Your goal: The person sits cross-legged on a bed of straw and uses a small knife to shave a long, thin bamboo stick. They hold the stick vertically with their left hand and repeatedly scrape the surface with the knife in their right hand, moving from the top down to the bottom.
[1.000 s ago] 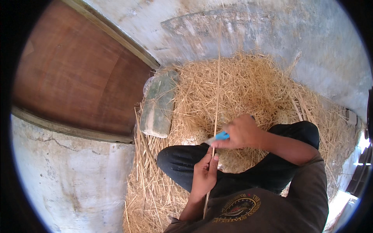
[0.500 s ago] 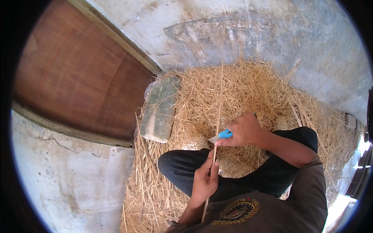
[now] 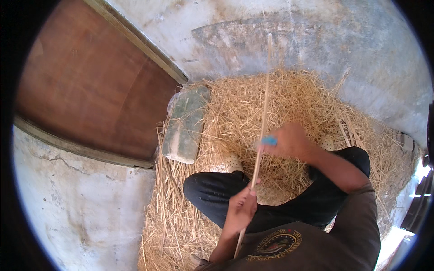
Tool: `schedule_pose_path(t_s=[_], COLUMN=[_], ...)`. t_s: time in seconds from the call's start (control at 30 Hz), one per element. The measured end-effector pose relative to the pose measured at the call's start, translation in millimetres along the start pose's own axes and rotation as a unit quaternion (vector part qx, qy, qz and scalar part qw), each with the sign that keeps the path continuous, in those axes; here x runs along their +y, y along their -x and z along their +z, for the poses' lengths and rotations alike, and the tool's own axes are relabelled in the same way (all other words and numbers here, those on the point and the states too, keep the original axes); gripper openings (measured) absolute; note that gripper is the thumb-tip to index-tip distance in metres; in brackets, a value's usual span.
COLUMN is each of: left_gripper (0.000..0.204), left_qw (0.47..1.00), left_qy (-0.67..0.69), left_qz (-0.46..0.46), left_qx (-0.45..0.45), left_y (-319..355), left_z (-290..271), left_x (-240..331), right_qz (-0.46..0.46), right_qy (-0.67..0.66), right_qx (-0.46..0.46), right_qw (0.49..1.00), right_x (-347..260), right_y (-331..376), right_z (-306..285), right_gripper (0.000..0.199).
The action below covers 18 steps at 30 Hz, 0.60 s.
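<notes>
A long, thin, pale bamboo-like strip [image 3: 266,106] runs from beside my body up past the straw toward the far wall. My left hand [image 3: 242,208] is closed around its lower part, near my bent knee, with the back of the hand now facing up. Farther along, my right hand [image 3: 291,142] grips a blue-handled utility knife [image 3: 268,141]. Motion blurs this hand and the blade, which lies at or against the strip; exact contact cannot be told.
Straw-like shavings [image 3: 294,97] cover the floor around my crossed legs. A greenish block [image 3: 186,124] lies at the left, beside a brown wooden panel [image 3: 99,86]. Stained walls [image 3: 307,40] close off the far side, and longer strips [image 3: 165,189] lie at the left.
My right hand and the knife have moved slightly farther away along the strip. My left hand has rolled over, and the strip shows a broader side, its far end shifted right.
</notes>
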<state>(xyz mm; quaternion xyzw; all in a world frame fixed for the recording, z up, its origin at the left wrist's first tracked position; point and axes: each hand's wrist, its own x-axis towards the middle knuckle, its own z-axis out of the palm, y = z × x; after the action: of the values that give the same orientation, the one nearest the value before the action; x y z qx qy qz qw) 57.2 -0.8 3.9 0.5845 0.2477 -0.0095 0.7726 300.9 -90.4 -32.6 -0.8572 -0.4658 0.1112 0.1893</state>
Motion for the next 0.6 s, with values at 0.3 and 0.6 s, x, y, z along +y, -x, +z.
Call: schedule_pose_path(t_s=[0.3, 0.6], left_gripper=[0.038, 0.041], left_qw=[0.999, 0.958], left_qy=[0.028, -0.222], left_qz=[0.019, 0.151], left_qx=[-0.006, 0.099], left_y=[2.6, 1.0], left_z=[-0.6, 8.8], left_x=[-6.8, 8.0], right_qz=[0.019, -0.181], right_qy=[0.022, 0.026], right_qx=[0.069, 0.188], right_qw=[0.997, 0.965], right_x=[-3.9, -27.6], right_y=[-3.9, 8.5], right_z=[-6.9, 13.9], right_gripper=[0.074, 0.082])
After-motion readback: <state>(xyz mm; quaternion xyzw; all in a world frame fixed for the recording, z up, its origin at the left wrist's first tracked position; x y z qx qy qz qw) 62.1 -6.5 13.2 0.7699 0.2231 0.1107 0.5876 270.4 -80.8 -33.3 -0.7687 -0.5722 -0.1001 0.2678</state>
